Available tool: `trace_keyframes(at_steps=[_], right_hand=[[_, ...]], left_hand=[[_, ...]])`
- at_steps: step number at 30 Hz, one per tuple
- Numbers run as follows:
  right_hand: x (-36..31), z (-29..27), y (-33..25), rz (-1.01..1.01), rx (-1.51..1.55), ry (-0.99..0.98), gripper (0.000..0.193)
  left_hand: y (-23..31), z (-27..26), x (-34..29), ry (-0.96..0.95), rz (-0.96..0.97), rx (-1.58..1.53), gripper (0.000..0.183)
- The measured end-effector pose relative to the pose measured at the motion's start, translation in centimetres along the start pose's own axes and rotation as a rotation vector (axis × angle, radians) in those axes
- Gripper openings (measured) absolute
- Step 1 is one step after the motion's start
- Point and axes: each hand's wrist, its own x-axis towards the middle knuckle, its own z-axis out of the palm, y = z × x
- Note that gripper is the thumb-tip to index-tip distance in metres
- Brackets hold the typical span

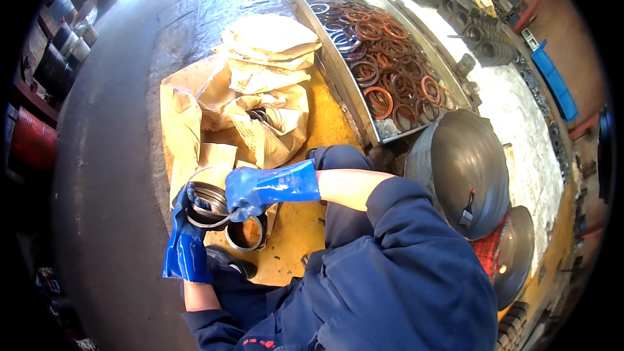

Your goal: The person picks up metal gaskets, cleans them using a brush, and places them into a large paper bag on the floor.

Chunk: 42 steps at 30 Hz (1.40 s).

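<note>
A stack of dark metal rings [210, 195] rests in my left hand [184, 224], whose blue-gloved fingers curl into and around it. My right hand [246, 190], also in a blue rubber glove, is closed on the edge of a thin metal ring [207, 169] that stands tilted at the stack. The right fingertips are partly hidden. Just below the hands, a short metal cylinder or ring stack [246, 248] lies on the yellow surface. Beyond them is an open brown paper wrapping [179, 114], with more dark rings [260, 115] showing in its folds.
At the far right stands a metal tray [356, 107] heaped with reddish-brown and grey rings. Nearer on the right are a large metal bowl [465, 156] with a brush [467, 211] inside and a second round pan [518, 253]. Drums [36, 140] line the left side.
</note>
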Motion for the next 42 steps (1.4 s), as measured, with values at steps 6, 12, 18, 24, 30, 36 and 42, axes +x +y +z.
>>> trace_keyframes(at_steps=[6,12,18,24,30,36,42], right_hand=[[2.5,1.8,5.3,-0.274,0.947,0.647,0.015],[2.5,-7.8,5.0,0.971,0.175,-0.003,0.031],[3.9,-6.7,4.5,0.757,0.17,-0.052,0.034],[2.9,-4.6,4.8,0.983,0.56,0.032,0.03],[4.1,-5.6,3.1,1.192,0.76,-0.038,0.041],[2.9,-5.8,2.6,1.227,0.99,-0.103,0.046],[2.9,-4.9,2.5,1.227,0.953,-0.009,0.044]], left_hand=[[-2.8,-2.8,5.0,-0.057,-0.129,0.114,0.034],[-2.6,-5.7,4.5,0.252,0.011,-0.009,0.037],[-2.2,-5.1,6.5,0.07,0.158,0.675,0.056],[-0.9,4.9,0.5,0.074,-0.077,0.252,0.048],[-1.9,1.7,0.2,-0.109,0.084,0.177,0.039],[-2.2,3.0,1.2,0.049,0.051,0.068,0.028],[-2.2,3.7,1.5,0.198,0.11,0.228,0.026]])
